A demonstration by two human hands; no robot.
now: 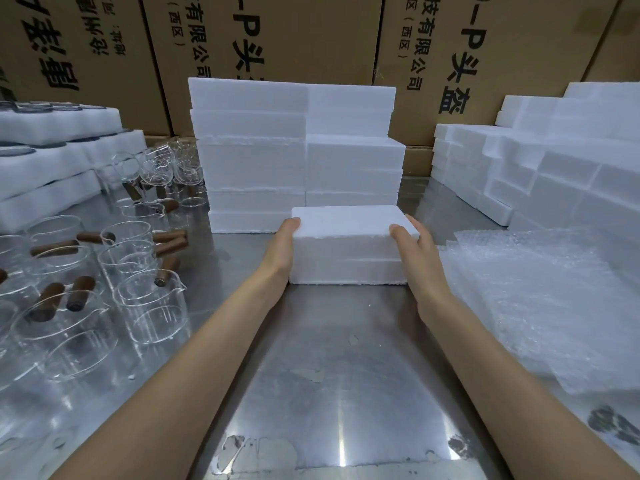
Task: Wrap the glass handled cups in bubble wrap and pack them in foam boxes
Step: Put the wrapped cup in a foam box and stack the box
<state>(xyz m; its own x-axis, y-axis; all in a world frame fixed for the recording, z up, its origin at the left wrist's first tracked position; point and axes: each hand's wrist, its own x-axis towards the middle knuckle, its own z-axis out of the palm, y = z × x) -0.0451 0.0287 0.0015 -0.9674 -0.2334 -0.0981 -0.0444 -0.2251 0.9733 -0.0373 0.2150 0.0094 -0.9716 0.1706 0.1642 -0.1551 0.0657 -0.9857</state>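
A closed white foam box (348, 249) sits on the steel table in front of me. My left hand (282, 249) presses flat against its left end, thumb up at the top edge. My right hand (414, 251) holds its right end, thumb on the front top edge and fingers laid over the top right corner. Glass cups with brown wooden handles (138, 268) crowd the table's left side, several lying and standing together. A stack of bubble wrap sheets (540, 306) lies at the right.
Two tall stacks of foam boxes (298, 154) stand right behind the held box. More foam boxes (554, 161) pile up at the back right, foam trays (52, 161) at the back left. Cardboard cartons (311, 36) wall off the rear. Bare steel table (329, 375) lies between my forearms.
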